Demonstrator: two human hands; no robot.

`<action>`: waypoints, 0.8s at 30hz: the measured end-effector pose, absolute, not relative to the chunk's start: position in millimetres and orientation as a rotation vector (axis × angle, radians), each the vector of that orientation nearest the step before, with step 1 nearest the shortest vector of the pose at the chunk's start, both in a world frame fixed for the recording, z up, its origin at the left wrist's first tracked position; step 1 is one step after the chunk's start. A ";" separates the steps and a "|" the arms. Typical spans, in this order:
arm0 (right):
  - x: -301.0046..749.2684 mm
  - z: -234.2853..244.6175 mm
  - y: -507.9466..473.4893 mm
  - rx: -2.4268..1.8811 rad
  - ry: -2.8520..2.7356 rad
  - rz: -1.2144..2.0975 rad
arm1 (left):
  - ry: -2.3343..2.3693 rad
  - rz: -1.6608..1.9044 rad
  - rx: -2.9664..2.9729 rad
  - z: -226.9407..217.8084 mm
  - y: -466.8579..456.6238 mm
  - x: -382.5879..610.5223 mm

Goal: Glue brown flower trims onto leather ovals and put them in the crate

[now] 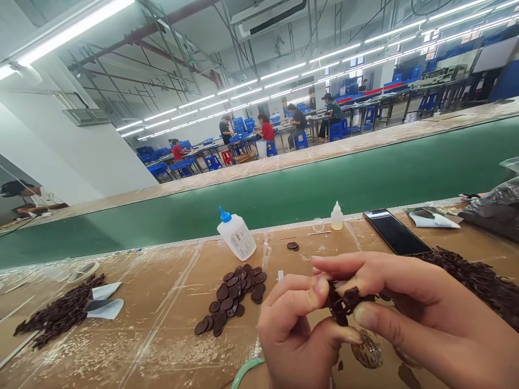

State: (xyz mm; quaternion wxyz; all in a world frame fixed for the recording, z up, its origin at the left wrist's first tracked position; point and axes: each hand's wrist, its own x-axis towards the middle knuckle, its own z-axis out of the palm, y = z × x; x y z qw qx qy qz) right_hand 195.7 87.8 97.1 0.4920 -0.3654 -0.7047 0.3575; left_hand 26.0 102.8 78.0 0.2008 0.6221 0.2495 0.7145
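as i watch, left hand (290,329) and right hand (421,308) pinch a dark brown piece (344,301) | long axis crosswise between them | lower right

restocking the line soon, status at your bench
Left hand and right hand pinching a dark brown cluster of small pieces. Pile of dark brown discs off to the left; phone beyond the right hand.

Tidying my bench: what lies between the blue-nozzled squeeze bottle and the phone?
Head view: a clear cup, a white dropper bottle, a thin stick and dark brown discs.
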 end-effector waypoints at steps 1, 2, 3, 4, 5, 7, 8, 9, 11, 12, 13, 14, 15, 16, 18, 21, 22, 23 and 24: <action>196.0 97.0 87.7 -0.890 -1.706 0.868 | 0.700 2.000 1.731 77.9 103.0 25.9; 196.3 97.2 87.7 -0.892 -1.702 0.870 | 0.697 2.004 1.727 77.8 103.3 25.7; 196.6 97.4 87.6 -0.891 -1.702 0.871 | 0.695 2.005 1.727 77.6 103.4 25.6; 196.8 97.8 87.7 -0.890 -1.701 0.872 | 0.697 2.004 1.727 77.5 103.6 25.4; 196.8 98.2 87.7 -0.889 -1.701 0.874 | 0.701 2.006 1.725 77.5 103.6 25.4; 196.7 98.9 87.7 -0.891 -1.703 0.883 | 0.711 2.002 1.722 77.4 103.4 25.8; 196.6 99.1 87.5 -0.895 -1.702 0.888 | 0.713 1.999 1.721 77.5 103.2 26.2; 196.5 99.2 87.2 -0.896 -1.703 0.895 | 0.714 1.999 1.718 77.5 102.8 26.7; 196.3 99.1 86.4 -0.894 -1.701 0.900 | 0.716 2.000 1.716 77.7 102.0 27.5; 196.2 98.9 86.1 -0.891 -1.697 0.899 | 0.722 1.999 1.715 77.8 101.6 27.8; 196.0 98.7 85.9 -0.888 -1.693 0.901 | 0.724 2.002 1.718 77.9 101.4 27.8; 195.7 98.4 85.8 -0.885 -1.693 0.904 | 0.726 2.005 1.720 78.0 101.2 27.8; 195.3 98.1 85.8 -0.884 -1.692 0.906 | 0.727 2.008 1.721 78.1 101.2 27.6; 194.9 97.9 85.8 -0.885 -1.691 0.909 | 0.726 2.011 1.720 78.2 101.2 27.5; 194.2 97.8 86.0 -0.889 -1.681 0.911 | 0.723 2.022 1.713 78.2 101.5 27.3; 194.4 98.8 86.3 -0.889 -1.673 0.906 | 0.725 2.022 1.708 77.9 101.7 28.0; 194.9 99.2 86.4 -0.888 -1.677 0.907 | 0.727 2.023 1.707 77.6 101.6 28.3; 195.3 99.5 86.6 -0.886 -1.683 0.907 | 0.731 2.024 1.704 77.3 101.5 28.6; 195.7 99.6 86.8 -0.884 -1.689 0.909 | 0.733 2.025 1.699 76.9 101.4 28.8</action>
